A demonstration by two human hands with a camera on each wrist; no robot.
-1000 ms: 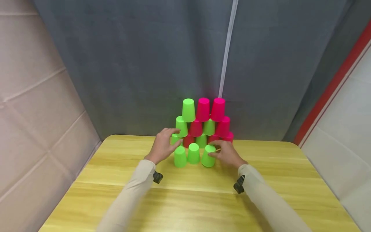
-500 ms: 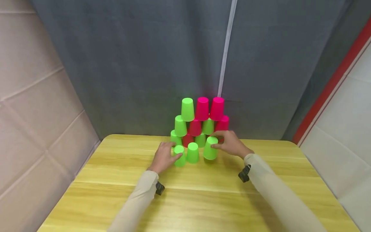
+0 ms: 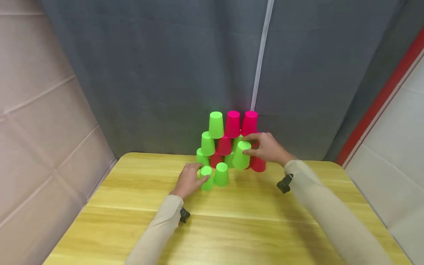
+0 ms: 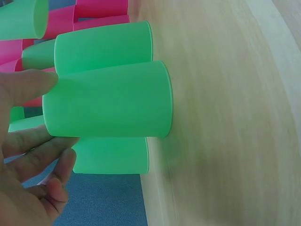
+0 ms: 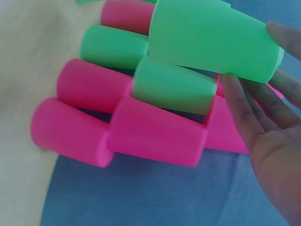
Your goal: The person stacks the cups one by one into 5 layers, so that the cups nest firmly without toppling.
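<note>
Left hand [image 3: 189, 179] sits nearest, its fingers curled round a small green plastic cup [image 3: 207, 177] that stands upside down on the yellow wooden table [image 3: 232, 221], in front of the cup wall. Just beside it stands one more upside-down green cup [image 3: 221, 174].

A little farther back, the right hand [image 3: 269, 148] pinches another green plastic cup [image 3: 241, 155] near its closed end. Half a second ago this cup was low, just off the table; now it is up in the air, level with the wall's middle row (so it looks like it is going up onto the pile).

The lifted cup is bright green, smooth, and wider at its open mouth.

Behind both hands is the wall of green and pink plastic cups [image 3: 232, 125], three rows high. Farthest back hangs a grey cloth curtain [image 3: 165, 73].
</note>
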